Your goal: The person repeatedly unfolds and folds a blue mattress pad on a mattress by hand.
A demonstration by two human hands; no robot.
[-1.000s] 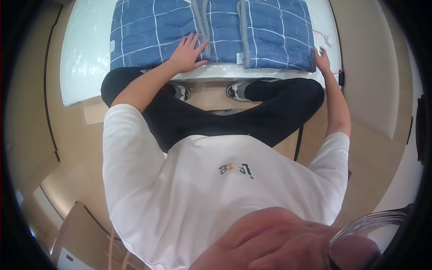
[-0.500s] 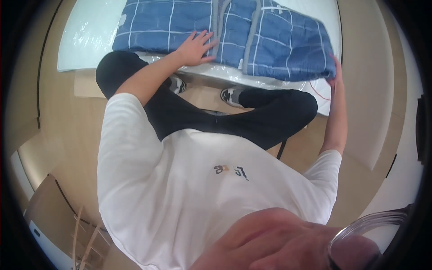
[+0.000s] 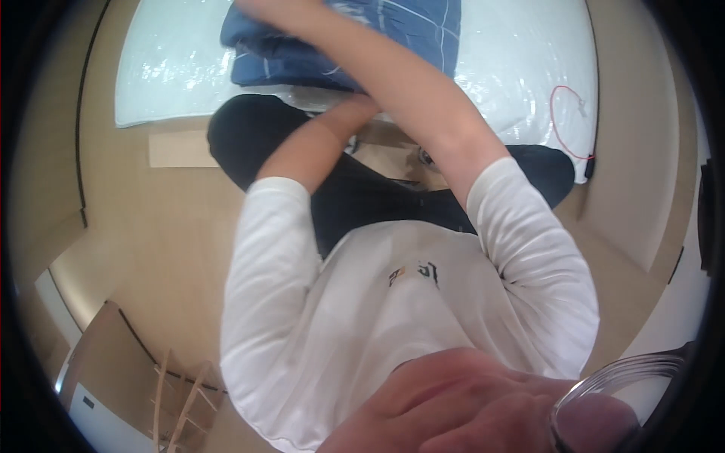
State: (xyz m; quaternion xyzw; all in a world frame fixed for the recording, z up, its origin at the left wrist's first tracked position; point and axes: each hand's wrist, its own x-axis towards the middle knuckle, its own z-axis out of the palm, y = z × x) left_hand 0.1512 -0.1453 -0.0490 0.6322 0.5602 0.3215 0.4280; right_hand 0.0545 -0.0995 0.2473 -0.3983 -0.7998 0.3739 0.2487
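A blue quilt (image 3: 427, 38) with white grid lines lies folded in a thick pile on the plastic-covered white mattress (image 3: 513, 53). My right arm crosses over it to the far left, and my right hand (image 3: 266, 9) is over the pile's upper left part, against the fabric. That hand is blurred and partly cut off by the top edge, so its fingers do not show. My left hand (image 3: 365, 104) reaches to the quilt's near edge beneath my right forearm, which hides its fingers.
A red cord (image 3: 553, 113) lies on the mattress's right side. My dark-trousered legs (image 3: 257, 136) are bent against the mattress's near edge, above a light wood floor (image 3: 166, 219). A wooden rack (image 3: 181, 400) stands at lower left.
The quilt's right part has been folded over to the left, baring the mattress there. My right hand has swept from the right end to the far left; my left hand has moved nearer me.
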